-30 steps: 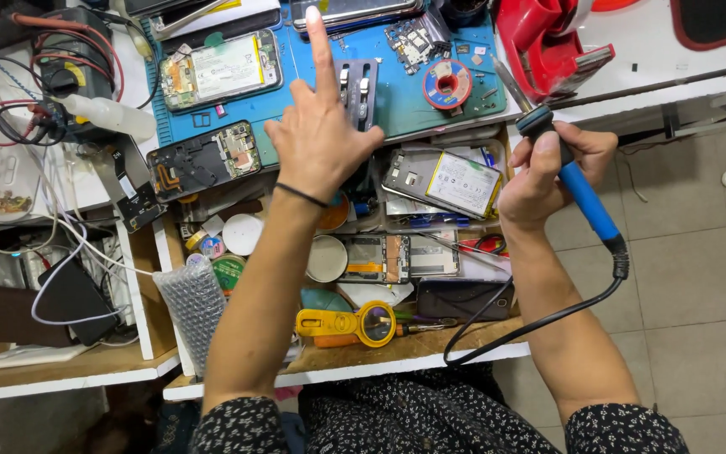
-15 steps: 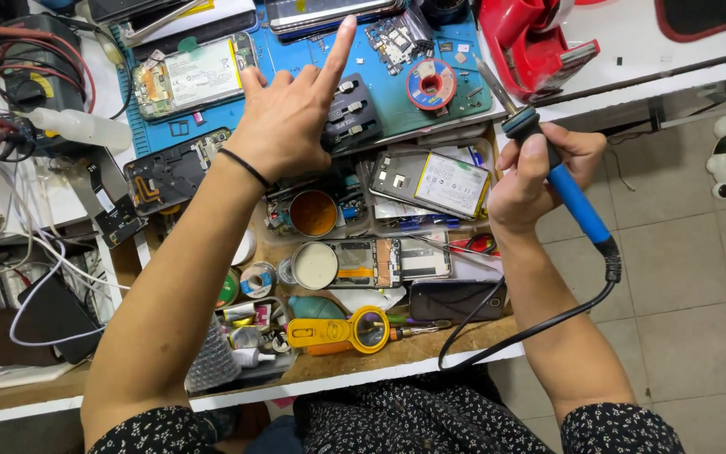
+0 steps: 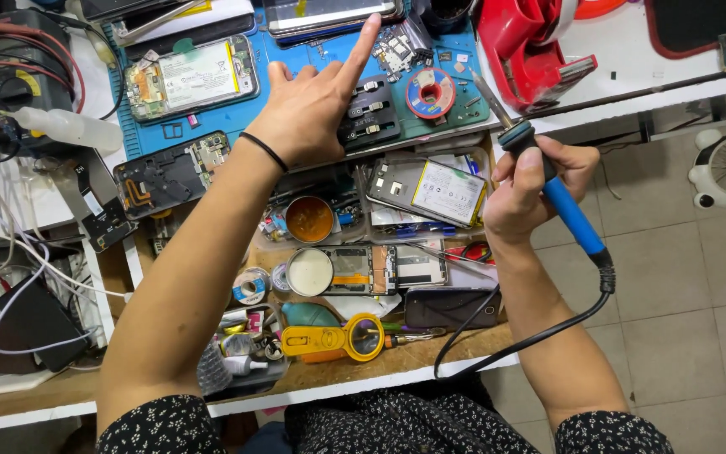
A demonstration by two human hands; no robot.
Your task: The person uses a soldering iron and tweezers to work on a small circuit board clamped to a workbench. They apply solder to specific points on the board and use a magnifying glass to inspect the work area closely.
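The left hand [image 3: 313,109] hovered over the blue work mat [image 3: 296,59], holding nothing, index finger stretched out, the rest loosely curled. Just right of the mat, the right hand [image 3: 531,189] gripped the blue-handled soldering iron [image 3: 548,181], fingers wrapped tight around it.

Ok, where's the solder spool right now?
The solder spool lies on the blue mat at top centre, between the left hand and the red tape dispenser.

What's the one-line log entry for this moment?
left hand: open, index finger reaching toward phone | right hand: gripping blue soldering iron, tip over mat | solder spool untouched
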